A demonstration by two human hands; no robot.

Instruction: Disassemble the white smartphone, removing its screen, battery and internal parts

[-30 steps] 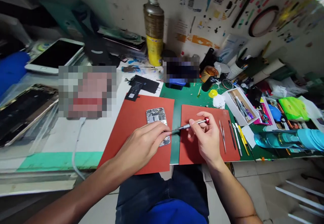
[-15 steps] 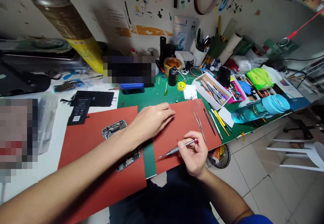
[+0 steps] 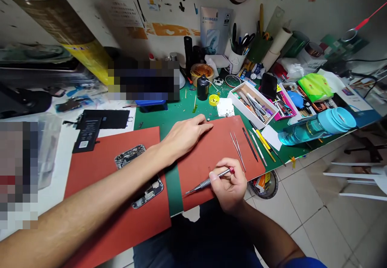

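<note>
My right hand (image 3: 229, 183) is closed around a slim grey screwdriver (image 3: 205, 184) with a red end cap, its tip pointing left just over the right red mat (image 3: 199, 167). My left arm reaches across the bench. At that mat's far edge, my left hand (image 3: 187, 135) has its fingers stretched out, the fingertips beside a tiny object (image 3: 208, 119) too small to name; its thumb is hidden. Under my left forearm an opened phone (image 3: 131, 157) lies on the left red mat (image 3: 121, 227), its middle covered by the arm.
Tweezers (image 3: 237, 149) and several thin tools lie on the right. Beyond stand a white tool box (image 3: 254, 105), a black bottle (image 3: 202, 88), a yellow lid (image 3: 214, 100) and a blue water bottle (image 3: 317, 126). Black phone batteries (image 3: 87, 135) lie at left, near a spray can (image 3: 66, 30).
My left hand has moved forward to the far edge of the right mat, close to the tiny object. My right hand keeps holding the screwdriver. The view has shifted slightly.
</note>
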